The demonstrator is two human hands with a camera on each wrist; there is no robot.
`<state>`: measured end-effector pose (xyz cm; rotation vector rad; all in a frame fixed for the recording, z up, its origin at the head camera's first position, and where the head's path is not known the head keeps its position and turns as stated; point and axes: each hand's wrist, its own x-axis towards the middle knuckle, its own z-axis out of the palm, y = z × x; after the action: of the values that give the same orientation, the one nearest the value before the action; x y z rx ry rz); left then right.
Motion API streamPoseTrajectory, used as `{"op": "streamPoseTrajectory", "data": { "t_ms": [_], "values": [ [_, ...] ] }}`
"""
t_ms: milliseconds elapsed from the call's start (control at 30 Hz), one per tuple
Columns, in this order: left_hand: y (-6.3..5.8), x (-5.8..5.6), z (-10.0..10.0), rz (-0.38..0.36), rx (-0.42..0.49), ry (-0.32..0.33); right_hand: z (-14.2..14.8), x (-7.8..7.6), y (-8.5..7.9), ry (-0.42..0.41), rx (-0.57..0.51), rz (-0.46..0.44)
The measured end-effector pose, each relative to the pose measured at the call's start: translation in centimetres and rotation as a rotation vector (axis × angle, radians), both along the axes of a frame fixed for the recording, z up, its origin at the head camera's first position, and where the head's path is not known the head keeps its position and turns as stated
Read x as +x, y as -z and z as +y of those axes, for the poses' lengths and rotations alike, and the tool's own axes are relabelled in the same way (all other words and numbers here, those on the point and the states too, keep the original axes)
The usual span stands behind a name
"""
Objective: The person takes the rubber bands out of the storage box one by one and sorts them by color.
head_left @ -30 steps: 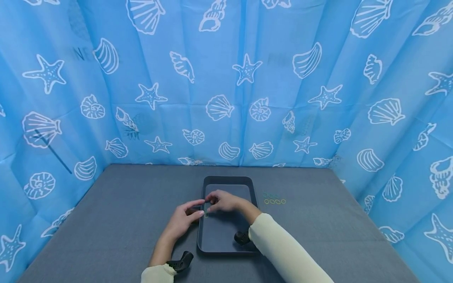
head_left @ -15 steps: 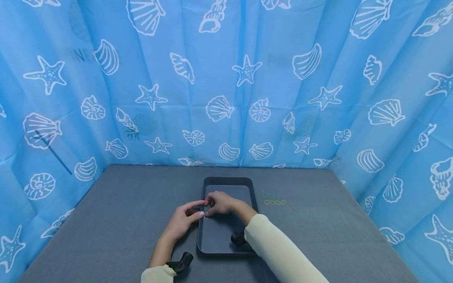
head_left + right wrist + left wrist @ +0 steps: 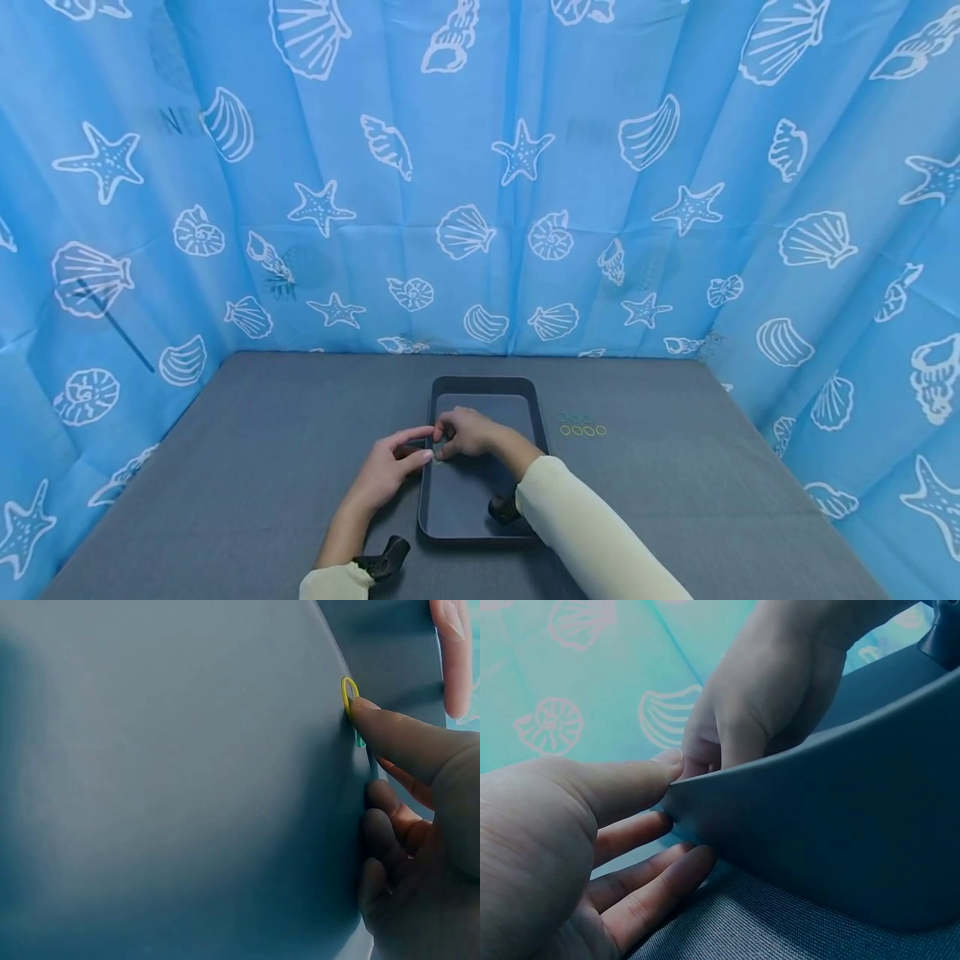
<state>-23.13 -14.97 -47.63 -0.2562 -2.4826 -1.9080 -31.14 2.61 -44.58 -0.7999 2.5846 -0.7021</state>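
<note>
A dark grey tray (image 3: 480, 534) lies on the table with its long sides running away from me. My left hand (image 3: 382, 471) is at its left wall, thumb tip on the rim and fairly straight fingers against the outside. Inside the tray, my right hand (image 3: 468, 433) reaches down along that same wall, with its fingers bent. In the right wrist view a thin yellow rubber band (image 3: 346, 694) rests by the wall, at the thumb tip. A thin green band (image 3: 360, 740) shows just under that thumb, pinched by the right hand and mostly covered.
Right of the tray, several yellow bands (image 3: 571, 431) lie in a row on the grey table (image 3: 675, 483), with several green bands (image 3: 574, 418) in a row behind. A blue shell-print curtain (image 3: 480, 167) surrounds the table at the back and sides.
My right hand and forearm have shifted slightly left and down within the tray. The left hand stays at the tray's left rim.
</note>
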Motion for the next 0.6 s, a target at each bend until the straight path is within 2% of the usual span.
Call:
{"op": "streamPoseTrajectory", "data": {
  "t_ms": [133, 600],
  "values": [
    [-2.0, 1.3, 0.5, 0.002, 0.0, -0.013, 0.0, 0.0, 0.1, 0.0, -0.01, -0.002],
    [-2.1, 1.3, 0.5, 0.002, -0.001, -0.016, 0.2, -0.2, 0.3, -0.012, -0.053, -0.032]
  ]
}}
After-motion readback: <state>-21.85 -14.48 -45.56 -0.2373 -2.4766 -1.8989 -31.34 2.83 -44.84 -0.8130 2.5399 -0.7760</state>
